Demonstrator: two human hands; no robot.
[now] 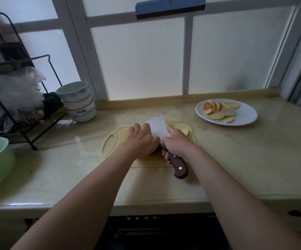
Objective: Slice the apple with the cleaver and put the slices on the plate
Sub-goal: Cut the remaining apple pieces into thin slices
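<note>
1. My left hand [143,139] lies arched over what is left of the apple [147,155] on the pale yellow cutting board [110,141]. The fingers are curled down and pressed together, with the tips tucked under, so my knuckles meet the blade rather than my fingertips.
2. My hand hides the apple almost completely. Only a pale edge shows below my palm, so I cannot tell how much is left.
3. My right hand [175,147] is wrapped round the cleaver's brown wooden handle [179,166], high up near the blade. I choke up like this so the heavy blade stays steady.
4. The cleaver [157,128] stands edge-down beside my left knuckles, its flat side facing them. The knuckles seem to guide it and set how thick the slice is.
5. A few cut slices [185,131] lie on the board on the far side of the blade, partly hidden by my right hand. They fall away from my holding hand there, on the same side as the plate.
6. The white plate [245,116] sits on the counter to the right and further back, well apart from the board. It already holds a fan of apple slices [218,111].
7. I judge the job well along: I am cutting a slice, and the slices on the board have yet to go to the plate.
8. Stacked bowls [79,103] and a wire rack [19,69] stand off to the left, away from the work.
</note>
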